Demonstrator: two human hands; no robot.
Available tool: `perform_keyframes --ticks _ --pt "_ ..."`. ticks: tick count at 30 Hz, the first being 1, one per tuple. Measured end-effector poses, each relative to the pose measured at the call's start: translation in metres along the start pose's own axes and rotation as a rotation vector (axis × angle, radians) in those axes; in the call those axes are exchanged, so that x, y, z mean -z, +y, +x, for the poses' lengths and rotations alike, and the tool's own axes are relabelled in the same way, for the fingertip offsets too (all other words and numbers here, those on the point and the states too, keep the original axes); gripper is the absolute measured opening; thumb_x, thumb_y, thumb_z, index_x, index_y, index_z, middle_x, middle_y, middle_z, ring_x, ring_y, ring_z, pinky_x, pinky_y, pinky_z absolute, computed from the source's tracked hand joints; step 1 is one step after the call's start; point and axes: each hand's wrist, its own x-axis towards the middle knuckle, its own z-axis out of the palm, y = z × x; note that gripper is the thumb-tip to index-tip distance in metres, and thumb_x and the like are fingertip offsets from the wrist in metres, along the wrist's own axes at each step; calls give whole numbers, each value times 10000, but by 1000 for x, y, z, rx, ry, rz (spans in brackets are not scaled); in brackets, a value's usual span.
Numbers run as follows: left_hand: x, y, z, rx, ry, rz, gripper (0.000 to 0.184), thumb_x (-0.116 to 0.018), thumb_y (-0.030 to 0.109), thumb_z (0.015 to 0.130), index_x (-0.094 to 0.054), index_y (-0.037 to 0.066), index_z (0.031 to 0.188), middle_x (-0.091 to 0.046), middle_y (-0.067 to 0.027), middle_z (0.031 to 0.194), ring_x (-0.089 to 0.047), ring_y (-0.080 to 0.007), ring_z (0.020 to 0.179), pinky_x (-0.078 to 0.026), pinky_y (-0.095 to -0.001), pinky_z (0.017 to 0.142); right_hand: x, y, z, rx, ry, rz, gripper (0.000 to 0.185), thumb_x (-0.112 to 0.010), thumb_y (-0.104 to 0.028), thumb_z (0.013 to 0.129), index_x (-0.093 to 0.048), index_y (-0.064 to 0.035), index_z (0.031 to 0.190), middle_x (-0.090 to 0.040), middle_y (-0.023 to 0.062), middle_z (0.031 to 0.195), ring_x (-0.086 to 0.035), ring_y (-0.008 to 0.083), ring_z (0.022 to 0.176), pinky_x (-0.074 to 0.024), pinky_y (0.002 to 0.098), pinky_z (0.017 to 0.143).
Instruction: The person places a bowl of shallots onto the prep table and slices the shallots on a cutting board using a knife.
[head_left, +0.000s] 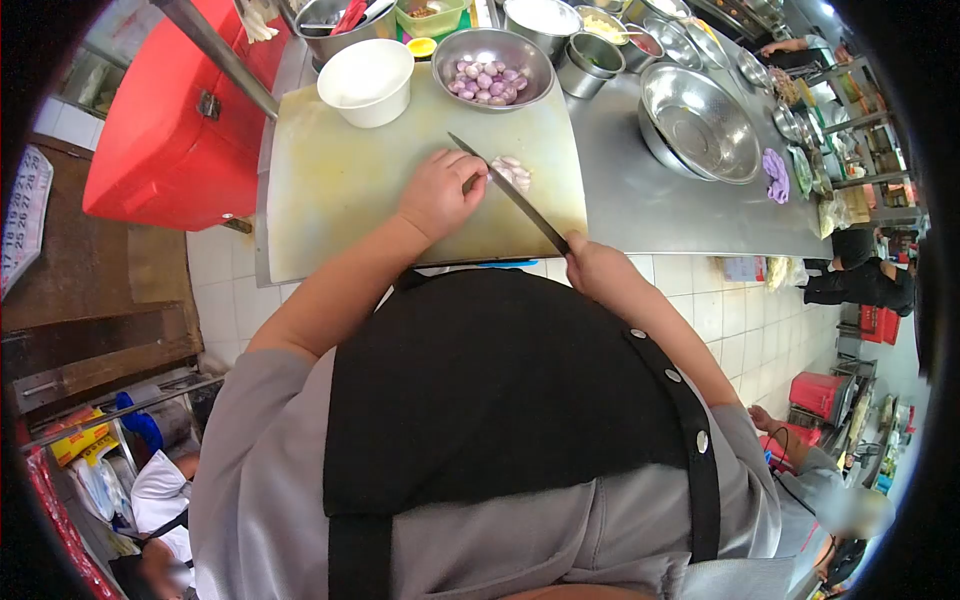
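My right hand [597, 265] is wrapped around the handle of a long kitchen knife [525, 205] at the right front of a yellowed cutting board [345, 195]. The blade points away to the upper left, its edge low over the board. My left hand [445, 192] has its fingers curled against the left side of the blade; what they pinch is hidden. Just right of the blade lies a small heap of pale cut shallot pieces [513, 173]. Beyond, a steel bowl [450, 60] holds several peeled purple shallots [488, 82]. A white plastic tub [368, 85] stands beside it.
A steel colander [700, 120] stands on the metal counter [640, 215], with a purple cloth [775, 175] farther right. Several steel pots and bowls line the back. A red cooler box [165, 130] stands left, by a metal post [225, 60]. Other people are at the edges.
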Motion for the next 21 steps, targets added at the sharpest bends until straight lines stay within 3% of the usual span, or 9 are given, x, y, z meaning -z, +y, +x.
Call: perform_keyframes --ticks 12,15,21 --pt "2 -1 -1 41 -60 -22 94 -737 94 864 -689 65 939 -704 -108 967 -649 -344 933 -532 -457 843 -12 4 9 6 -17 111 197 -549 -172 1014 -533 -4 1116 -694 295 903 -682 497 884 -527 588 792" --pt "0 3 1 4 58 -7 84 -743 117 849 -680 73 880 -671 -104 923 -636 -341 907 -532 -466 815 -13 7 5 24 27 164 203 -559 -174 1013 -529 -1 1116 -687 301 881 -677 504 868 -522 590 780" --pt "4 0 -3 77 -108 13 132 -750 161 849 -676 68 907 -641 -116 953 -626 -343 955 -526 -459 859 -7 9 -9 -28 12 171 220 -567 -182 1013 -537 -7 1142 -687 305 886 -677 499 867 -528 586 781"
